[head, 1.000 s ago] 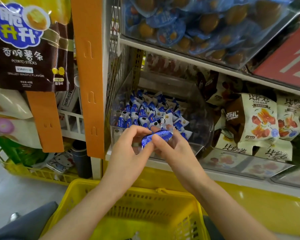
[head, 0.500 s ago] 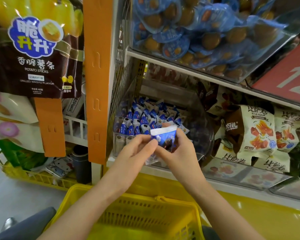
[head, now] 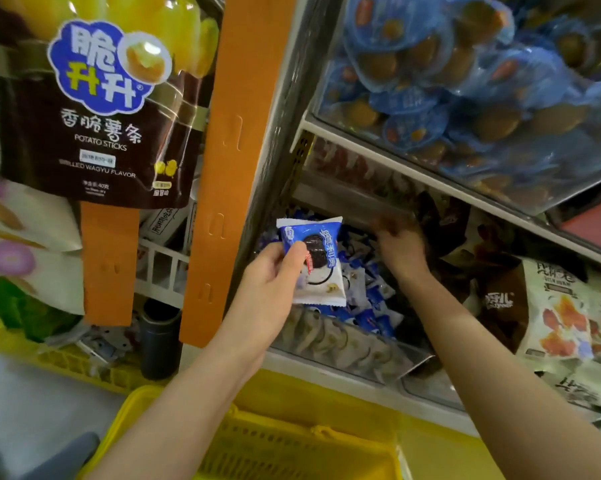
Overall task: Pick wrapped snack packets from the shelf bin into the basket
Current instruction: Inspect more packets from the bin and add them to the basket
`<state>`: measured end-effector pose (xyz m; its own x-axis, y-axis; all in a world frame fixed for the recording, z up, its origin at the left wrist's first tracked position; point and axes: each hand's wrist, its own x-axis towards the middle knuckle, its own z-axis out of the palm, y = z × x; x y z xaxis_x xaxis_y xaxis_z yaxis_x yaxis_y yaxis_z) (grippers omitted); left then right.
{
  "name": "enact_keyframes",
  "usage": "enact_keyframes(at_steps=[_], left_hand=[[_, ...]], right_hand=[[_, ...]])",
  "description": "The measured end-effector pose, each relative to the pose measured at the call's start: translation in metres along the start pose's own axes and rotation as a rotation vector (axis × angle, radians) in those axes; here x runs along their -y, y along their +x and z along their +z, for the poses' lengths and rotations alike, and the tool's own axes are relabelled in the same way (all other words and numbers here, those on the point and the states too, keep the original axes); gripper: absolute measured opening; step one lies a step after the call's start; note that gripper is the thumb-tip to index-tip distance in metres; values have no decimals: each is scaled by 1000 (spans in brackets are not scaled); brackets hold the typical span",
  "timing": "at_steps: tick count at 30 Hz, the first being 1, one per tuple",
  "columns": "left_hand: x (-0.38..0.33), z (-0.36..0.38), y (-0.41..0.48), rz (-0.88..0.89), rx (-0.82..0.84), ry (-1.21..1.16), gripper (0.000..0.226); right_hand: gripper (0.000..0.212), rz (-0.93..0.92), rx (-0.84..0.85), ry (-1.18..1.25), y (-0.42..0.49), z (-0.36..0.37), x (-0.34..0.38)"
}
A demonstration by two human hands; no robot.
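On my feed the left hand (head: 274,282) pinches a blue-and-white wrapped snack packet with a dark round biscuit printed on it (head: 321,268). The thumb lies across the packet's front and the packet is held upright, just above the front left part of the clear plastic shelf bin (head: 344,344). The hands are apart. The right hand (head: 401,244) reaches deeper into the bin, over the heap of small blue-and-white packets (head: 371,296) that fills it. That hand is blurred, so I cannot tell whether its fingers grip anything. Below the bin, nearest to me, sits the yellow plastic mesh basket (head: 292,445), and both forearms cross above its rim. Just left of the bin stands an orange slotted upright strip (head: 222,168). Further left of that hangs a brown potato-sticks bag with a blue logo (head: 101,109). Above the bin, a second clear bin (head: 465,81) holds blue-wrapped round brown snacks. To the right of the bin lie white bags printed with orange pieces (head: 562,327).
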<state>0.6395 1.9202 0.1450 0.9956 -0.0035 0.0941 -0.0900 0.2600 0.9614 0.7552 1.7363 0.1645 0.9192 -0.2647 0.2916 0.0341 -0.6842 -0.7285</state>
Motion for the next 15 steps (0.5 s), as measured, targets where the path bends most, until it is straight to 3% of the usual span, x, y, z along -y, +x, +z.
enact_keyframes(at_steps=[4, 10, 15], left_hand=[[0, 5, 14, -5, 9, -39, 42], [7, 5, 32, 7, 30, -103, 26], [12, 6, 38, -3, 16, -117, 26]], right_hand=[[29, 78, 23, -193, 45, 24, -34], [29, 197, 85, -332, 72, 43, -49], [22, 210, 181, -382, 81, 42, -50]])
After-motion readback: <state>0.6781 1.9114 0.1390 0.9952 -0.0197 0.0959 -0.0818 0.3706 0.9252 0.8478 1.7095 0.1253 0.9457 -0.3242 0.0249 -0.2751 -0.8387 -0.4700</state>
